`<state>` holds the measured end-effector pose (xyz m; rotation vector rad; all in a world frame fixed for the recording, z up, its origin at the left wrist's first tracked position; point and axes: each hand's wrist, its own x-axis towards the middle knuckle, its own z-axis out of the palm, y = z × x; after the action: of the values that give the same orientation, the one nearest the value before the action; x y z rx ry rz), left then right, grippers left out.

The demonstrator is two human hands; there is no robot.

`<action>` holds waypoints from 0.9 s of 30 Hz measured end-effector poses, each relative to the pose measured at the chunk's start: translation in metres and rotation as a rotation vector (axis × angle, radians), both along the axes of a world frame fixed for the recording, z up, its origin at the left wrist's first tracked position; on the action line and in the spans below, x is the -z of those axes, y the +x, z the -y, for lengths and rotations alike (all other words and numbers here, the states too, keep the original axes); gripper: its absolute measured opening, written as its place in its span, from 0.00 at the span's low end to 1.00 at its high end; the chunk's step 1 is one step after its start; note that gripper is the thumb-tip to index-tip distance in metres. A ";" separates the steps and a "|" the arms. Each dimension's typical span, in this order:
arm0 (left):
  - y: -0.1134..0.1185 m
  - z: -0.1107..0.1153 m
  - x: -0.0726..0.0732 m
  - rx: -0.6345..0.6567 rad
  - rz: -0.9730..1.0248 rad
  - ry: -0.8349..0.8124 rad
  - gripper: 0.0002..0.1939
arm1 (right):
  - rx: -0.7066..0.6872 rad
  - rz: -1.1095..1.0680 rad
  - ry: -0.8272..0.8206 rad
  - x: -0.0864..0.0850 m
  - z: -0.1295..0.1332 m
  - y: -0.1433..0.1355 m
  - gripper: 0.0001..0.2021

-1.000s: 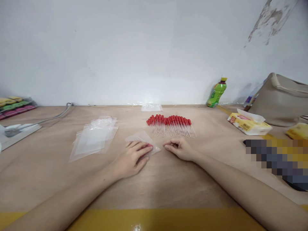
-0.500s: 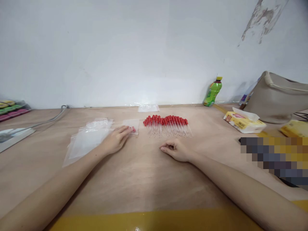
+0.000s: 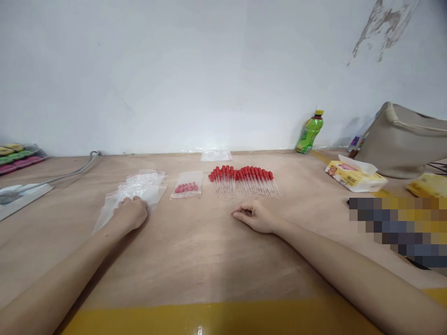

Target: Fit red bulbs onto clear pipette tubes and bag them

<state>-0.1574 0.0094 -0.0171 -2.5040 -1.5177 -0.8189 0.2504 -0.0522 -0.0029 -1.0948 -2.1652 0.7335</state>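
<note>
On the left, my left hand lies over a pile of clear zip bags. Its fingers are curled down onto the plastic and look closed on a bag, though the fingertips are partly hidden. Just right of the pile, one zip bag lies flat with several red-bulbed droppers inside. Two fanned groups of clear plastic droppers with red bulbs lie farther right, bulbs toward the wall. Below them my right hand rests on the table, thumb and fingers curled together, with nothing visible in them.
Against the wall lies another flat zip bag. A green drink bottle, a tissue pack and a beige bag stand at the right. At the left are a grey cable and packs of coloured items.
My left hand has moved left and nearer, off the bag of droppers and onto the pile of zip bags. That filled bag is now fully visible. My right hand has stayed put.
</note>
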 end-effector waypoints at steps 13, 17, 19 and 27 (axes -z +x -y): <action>0.146 0.068 -0.053 0.523 -0.317 -0.294 0.23 | 0.385 -0.200 0.165 0.011 -0.012 0.003 0.09; 0.156 0.068 -0.043 0.590 -0.322 -0.369 0.26 | 0.351 -0.154 0.103 0.012 -0.014 0.008 0.06; 0.155 0.067 -0.041 0.580 -0.277 -0.383 0.24 | 0.348 -0.118 0.083 0.010 -0.011 0.010 0.06; 0.153 0.066 -0.041 0.603 -0.265 -0.416 0.23 | 0.174 -0.046 0.118 -0.002 -0.003 0.013 0.04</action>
<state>-0.0042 -0.0564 0.0238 -3.2798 -0.9206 -0.1934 0.2632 -0.0494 -0.0006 -1.1752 -2.0171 0.5408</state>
